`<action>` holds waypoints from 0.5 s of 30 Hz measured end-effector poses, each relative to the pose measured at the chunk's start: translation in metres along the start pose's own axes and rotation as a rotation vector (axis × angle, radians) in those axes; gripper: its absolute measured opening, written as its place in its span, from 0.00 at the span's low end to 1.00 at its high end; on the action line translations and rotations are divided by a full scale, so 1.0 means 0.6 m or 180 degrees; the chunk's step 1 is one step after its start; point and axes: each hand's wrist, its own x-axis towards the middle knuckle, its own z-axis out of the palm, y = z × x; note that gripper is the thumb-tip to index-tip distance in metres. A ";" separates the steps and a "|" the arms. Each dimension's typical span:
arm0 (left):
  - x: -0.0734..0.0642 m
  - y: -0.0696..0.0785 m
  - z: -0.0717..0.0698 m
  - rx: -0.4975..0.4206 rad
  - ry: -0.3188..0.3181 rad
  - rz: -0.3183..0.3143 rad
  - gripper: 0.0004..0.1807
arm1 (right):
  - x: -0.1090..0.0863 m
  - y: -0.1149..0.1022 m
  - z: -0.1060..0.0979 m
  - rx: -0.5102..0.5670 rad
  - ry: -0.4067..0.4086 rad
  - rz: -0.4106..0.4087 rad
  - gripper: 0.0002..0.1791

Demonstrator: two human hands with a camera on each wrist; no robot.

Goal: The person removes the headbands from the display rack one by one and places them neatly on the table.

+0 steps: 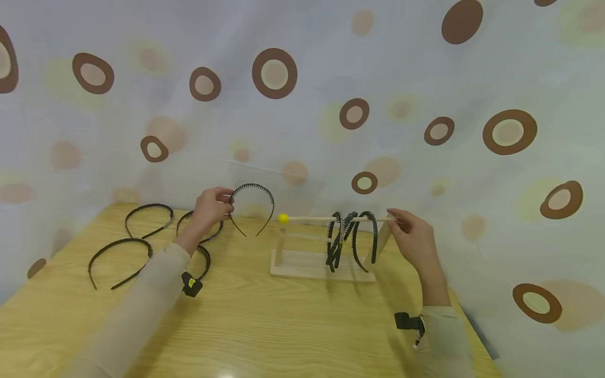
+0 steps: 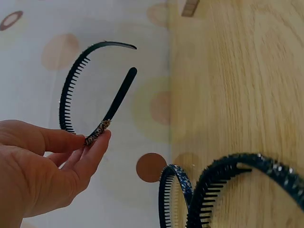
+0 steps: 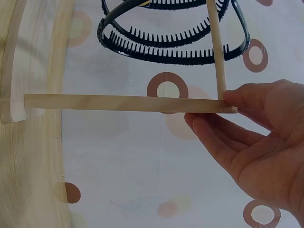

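Observation:
Between thumb and fingers, my left hand [image 1: 212, 207] pinches the side of a black toothed headband [image 1: 252, 185], held in the air with its two tips down. Glittery bits cover part of that band in the left wrist view. My right hand [image 1: 416, 236] grips the top of the upright at the right end of a wooden stand [image 1: 321, 271], where the rod [image 1: 307, 218] meets it. Several black headbands [image 1: 373, 236] hang on the rod toward its right side. A yellow ball [image 1: 283, 218] caps the rod's left end.
Several more headbands lie on the wooden table [image 1: 246, 325] at the left, among them one at the back [image 1: 150, 206] and one in front [image 1: 120, 241]; my left forearm partly covers others. A patterned cloth [image 1: 302, 131] hangs behind the table.

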 end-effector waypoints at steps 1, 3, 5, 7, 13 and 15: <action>0.007 -0.006 -0.002 0.0042 -0.0057 -0.0035 0.28 | 0.001 0.000 0.001 0.0007 0.0002 -0.0009 0.19; 0.019 -0.015 -0.006 0.0179 -0.0180 -0.0073 0.27 | 0.004 -0.001 0.001 0.0023 0.0012 -0.0032 0.19; 0.030 -0.021 -0.010 0.0286 -0.0267 -0.0098 0.27 | 0.007 -0.004 0.001 0.0057 0.0013 -0.0041 0.19; 0.040 -0.026 -0.013 0.0449 -0.0336 -0.0096 0.26 | 0.009 -0.006 0.000 0.0075 0.0015 -0.0062 0.19; 0.061 -0.044 -0.008 0.1101 -0.0527 -0.0049 0.25 | 0.006 -0.005 -0.003 0.0068 -0.0019 0.0025 0.19; 0.068 -0.055 -0.003 0.1353 -0.0615 -0.0060 0.25 | 0.003 -0.001 -0.004 0.0060 -0.0048 0.0088 0.19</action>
